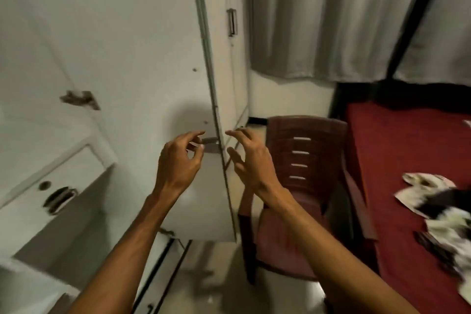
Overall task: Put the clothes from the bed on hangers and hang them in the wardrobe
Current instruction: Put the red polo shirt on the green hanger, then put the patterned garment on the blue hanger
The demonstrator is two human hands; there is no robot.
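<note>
The white wardrobe door (132, 58) stands open, its edge running down the middle of the view. My left hand (179, 160) hovers in front of the door's inner face, fingers loosely curled and holding nothing, close to a small metal latch (211, 144). My right hand (251, 158) is raised just right of the door edge, fingers spread and empty. Black-and-white clothes (443, 214) lie crumpled on the red bed (397, 150) at the right. No hanger is visible.
A dark red plastic chair (303, 160) stands between the wardrobe and the bed, right behind my right hand. A white drawer unit with a metal handle (60, 199) sits at the lower left. Grey curtains (331, 15) hang at the back.
</note>
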